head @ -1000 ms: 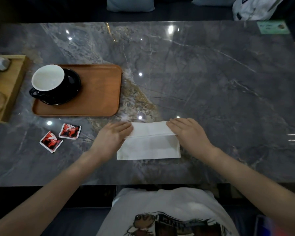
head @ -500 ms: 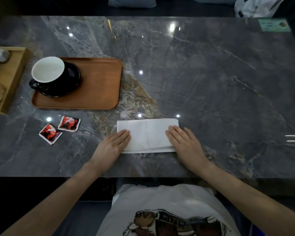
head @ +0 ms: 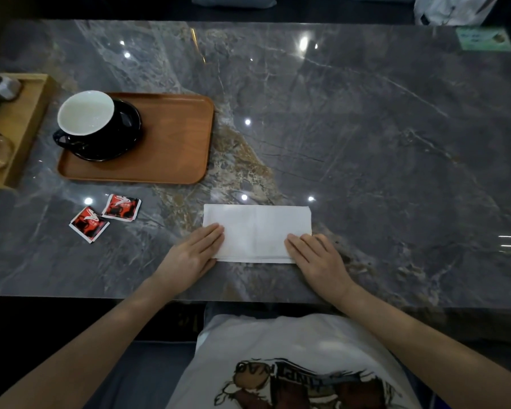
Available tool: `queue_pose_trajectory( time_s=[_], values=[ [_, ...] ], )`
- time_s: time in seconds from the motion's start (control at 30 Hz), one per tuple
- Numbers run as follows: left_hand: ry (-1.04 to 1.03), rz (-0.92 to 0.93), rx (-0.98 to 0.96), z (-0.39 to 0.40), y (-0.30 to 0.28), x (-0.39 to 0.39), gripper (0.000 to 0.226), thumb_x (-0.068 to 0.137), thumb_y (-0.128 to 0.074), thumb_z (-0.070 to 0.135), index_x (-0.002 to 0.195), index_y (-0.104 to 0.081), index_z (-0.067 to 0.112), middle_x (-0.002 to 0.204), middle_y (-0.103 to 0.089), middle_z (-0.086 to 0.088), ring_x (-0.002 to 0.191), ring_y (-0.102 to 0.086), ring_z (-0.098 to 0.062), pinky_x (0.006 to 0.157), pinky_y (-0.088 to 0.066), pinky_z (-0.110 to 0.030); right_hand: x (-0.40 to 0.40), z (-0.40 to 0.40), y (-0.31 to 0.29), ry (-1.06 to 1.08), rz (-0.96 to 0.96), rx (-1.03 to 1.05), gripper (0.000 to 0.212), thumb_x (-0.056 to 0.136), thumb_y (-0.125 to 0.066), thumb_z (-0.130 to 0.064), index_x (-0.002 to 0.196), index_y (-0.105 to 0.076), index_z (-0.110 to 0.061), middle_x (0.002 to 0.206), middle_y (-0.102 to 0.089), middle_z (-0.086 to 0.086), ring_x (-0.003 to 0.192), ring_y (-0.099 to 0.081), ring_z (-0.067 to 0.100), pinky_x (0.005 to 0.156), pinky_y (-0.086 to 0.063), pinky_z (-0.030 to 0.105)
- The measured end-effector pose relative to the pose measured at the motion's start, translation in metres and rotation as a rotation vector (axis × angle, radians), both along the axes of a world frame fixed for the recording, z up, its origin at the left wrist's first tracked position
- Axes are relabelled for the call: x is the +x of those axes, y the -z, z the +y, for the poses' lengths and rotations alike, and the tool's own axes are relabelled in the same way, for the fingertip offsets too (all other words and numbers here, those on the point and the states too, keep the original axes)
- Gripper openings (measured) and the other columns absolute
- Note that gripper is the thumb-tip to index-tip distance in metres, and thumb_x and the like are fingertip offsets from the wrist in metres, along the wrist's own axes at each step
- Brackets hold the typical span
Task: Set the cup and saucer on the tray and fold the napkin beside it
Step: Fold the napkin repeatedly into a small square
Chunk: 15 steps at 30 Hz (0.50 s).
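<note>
Centre frame, the white paper napkin [head: 257,233], folded into a rectangle, lies on the grey marble table [head: 366,143]. Left hand [head: 191,256] and right hand [head: 319,259] lie open, flat on its near corners. The black cup [head: 86,119] and saucer [head: 121,143] sit on the brown wooden tray [head: 171,143], upper left. Probably best: press outward along the crease, edges aligned.

Both flat hands, the left hand [head: 191,255] and right hand [head: 319,261], press the near corners of the folded white napkin [head: 255,231] on the marble worktop [head: 366,143], well apart from the tray [head: 174,143] holding cup [head: 86,116] and saucer [head: 121,143].
</note>
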<state>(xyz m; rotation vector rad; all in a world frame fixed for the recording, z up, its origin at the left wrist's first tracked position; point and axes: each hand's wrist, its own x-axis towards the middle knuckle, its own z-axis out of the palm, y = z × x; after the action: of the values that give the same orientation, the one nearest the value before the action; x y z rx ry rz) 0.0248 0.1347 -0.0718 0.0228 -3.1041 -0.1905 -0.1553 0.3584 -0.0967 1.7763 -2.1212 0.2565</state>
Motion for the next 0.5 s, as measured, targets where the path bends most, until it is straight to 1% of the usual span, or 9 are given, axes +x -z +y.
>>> queue_pose_trajectory(
  time_s=[0.07, 0.1, 0.13, 0.2, 0.23, 0.3, 0.4, 0.47, 0.5],
  values=[
    [0.012, 0.108, -0.032, 0.004, 0.003, 0.002, 0.050, 0.099, -0.024, 0.021, 0.102, -0.069, -0.001, 0.108, -0.070, -0.017, 0.101, -0.066, -0.032, 0.085, -0.053, -0.044, 0.001, -0.001, 0.004, -0.010, -0.016, -0.083, 0.024, 0.086, -0.048, -0.002, 0.093, -0.071, -0.005, 0.086, -0.071, 0.011, 0.083, -0.056, 0.025, 0.076, -0.042, 0.034],
    [0.002, 0.149, -0.033, 0.006, 0.005, 0.003, 0.046, 0.098, -0.027, 0.019, 0.099, -0.070, 0.002, 0.102, -0.072, -0.016, 0.097, -0.067, -0.031, 0.084, -0.052, -0.041, 0.001, -0.002, 0.005, -0.013, -0.040, -0.115, 0.022, 0.085, -0.049, -0.002, 0.088, -0.071, -0.005, 0.081, -0.070, 0.011, 0.081, -0.049, 0.024, 0.074, -0.039, 0.033],
    [-0.018, 0.165, -0.023, 0.009, 0.004, 0.003, 0.038, 0.097, -0.032, 0.017, 0.096, -0.067, 0.005, 0.094, -0.072, -0.016, 0.095, -0.065, -0.030, 0.081, -0.047, -0.040, 0.001, -0.002, 0.006, -0.017, -0.063, -0.137, 0.019, 0.085, -0.051, -0.001, 0.084, -0.069, -0.006, 0.078, -0.069, 0.011, 0.079, -0.046, 0.023, 0.073, -0.038, 0.032],
    [-0.049, 0.201, -0.002, 0.012, 0.007, 0.002, 0.012, 0.090, -0.043, 0.014, 0.089, -0.053, 0.009, 0.082, -0.069, -0.015, 0.086, -0.051, -0.026, 0.073, -0.039, -0.032, 0.000, -0.002, 0.007, -0.029, -0.090, -0.153, 0.012, 0.083, -0.054, 0.000, 0.081, -0.064, -0.007, 0.075, -0.067, 0.011, 0.075, -0.048, 0.022, 0.071, -0.038, 0.031],
    [-0.052, 0.210, 0.009, 0.012, 0.008, 0.001, 0.003, 0.086, -0.047, 0.012, 0.086, -0.049, 0.009, 0.079, -0.067, -0.015, 0.082, -0.046, -0.024, 0.070, -0.038, -0.031, 0.000, -0.002, 0.007, -0.044, -0.095, -0.150, 0.009, 0.082, -0.055, 0.000, 0.082, -0.061, -0.007, 0.074, -0.067, 0.011, 0.071, -0.051, 0.023, 0.071, -0.038, 0.030],
    [-0.054, 0.201, 0.039, 0.011, 0.011, 0.000, 0.004, 0.082, -0.050, 0.009, 0.082, -0.047, 0.008, 0.077, -0.064, -0.015, 0.078, -0.043, -0.023, 0.066, -0.041, -0.031, -0.001, -0.001, 0.008, -0.085, -0.090, -0.132, 0.009, 0.081, -0.056, 0.000, 0.083, -0.058, -0.008, 0.072, -0.066, 0.010, 0.064, -0.057, 0.023, 0.070, -0.039, 0.030],
    [-0.098, 0.170, 0.105, 0.012, 0.010, -0.001, 0.006, 0.082, -0.050, 0.011, 0.079, -0.050, 0.006, 0.078, -0.062, -0.017, 0.078, -0.042, -0.022, 0.064, -0.042, -0.030, -0.002, -0.001, 0.006, -0.107, -0.081, -0.103, 0.014, 0.081, -0.056, 0.000, 0.077, -0.066, -0.008, 0.071, -0.066, 0.008, 0.060, -0.059, 0.023, 0.069, -0.038, 0.029],
    [-0.223, 0.166, 0.219, 0.013, 0.009, -0.001, 0.008, 0.081, -0.052, 0.014, 0.080, -0.049, 0.006, 0.081, -0.062, -0.019, 0.081, -0.042, -0.022, 0.065, -0.044, -0.031, -0.002, 0.000, 0.005, -0.112, -0.062, -0.095, 0.017, 0.082, -0.055, 0.000, 0.075, -0.067, -0.009, 0.071, -0.066, 0.007, 0.059, -0.060, 0.022, 0.068, -0.037, 0.028],
    [-0.299, 0.174, 0.278, 0.014, 0.008, -0.001, 0.008, 0.078, -0.056, 0.011, 0.081, -0.051, 0.005, 0.083, -0.062, -0.020, 0.082, -0.043, -0.021, 0.064, -0.046, -0.032, -0.002, -0.001, 0.005, -0.116, -0.056, -0.094, 0.018, 0.083, -0.054, 0.000, 0.075, -0.068, -0.009, 0.072, -0.067, 0.006, 0.059, -0.060, 0.021, 0.068, -0.037, 0.028]
  ],
)
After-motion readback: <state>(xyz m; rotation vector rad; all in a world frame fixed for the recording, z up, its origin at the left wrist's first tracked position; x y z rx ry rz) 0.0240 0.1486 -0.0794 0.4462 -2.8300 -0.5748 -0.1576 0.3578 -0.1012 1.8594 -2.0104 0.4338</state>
